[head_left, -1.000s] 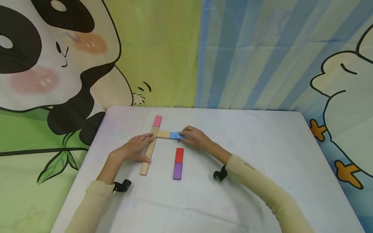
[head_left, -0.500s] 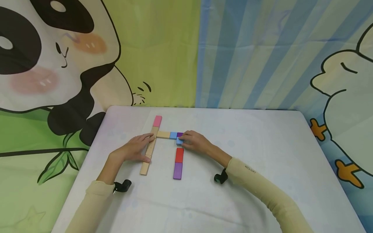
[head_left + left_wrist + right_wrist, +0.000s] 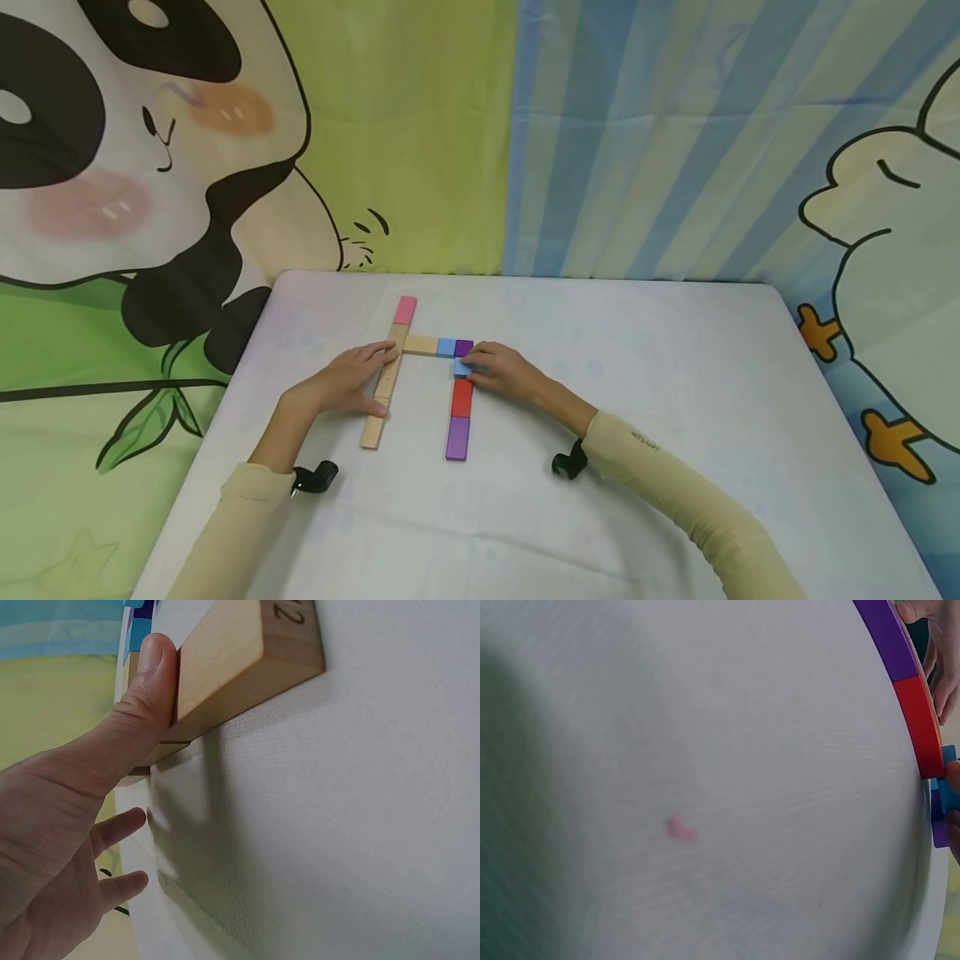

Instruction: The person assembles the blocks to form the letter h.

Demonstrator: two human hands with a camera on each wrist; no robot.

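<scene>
In the head view my left hand [image 3: 343, 382] rests along a slanted row of plain wooden blocks [image 3: 387, 382], its thumb and fingertips spread on it. The left wrist view has the thumb against a wooden block [image 3: 225, 664] marked 12. My right hand [image 3: 507, 370] pinches a small blue block [image 3: 460, 367] between a dark purple block [image 3: 464, 348] and a red block [image 3: 462, 398]. A longer purple block [image 3: 457, 438] adjoins the red one. A tan block [image 3: 421, 346] and another blue block [image 3: 446, 347] link the wooden row to the dark purple block.
A pink block [image 3: 405, 310] tops the wooden row. All lie on a table with a white cloth [image 3: 637, 358]. Behind the table hangs a cartoon-printed curtain [image 3: 420, 142]. A black wrist camera [image 3: 315, 477] is on the left wrist and another [image 3: 570, 461] on the right.
My right hand has slid the blue block toward me, off the dark purple block and down to the red block, uncovering the purple one. The left hand stays in place.
</scene>
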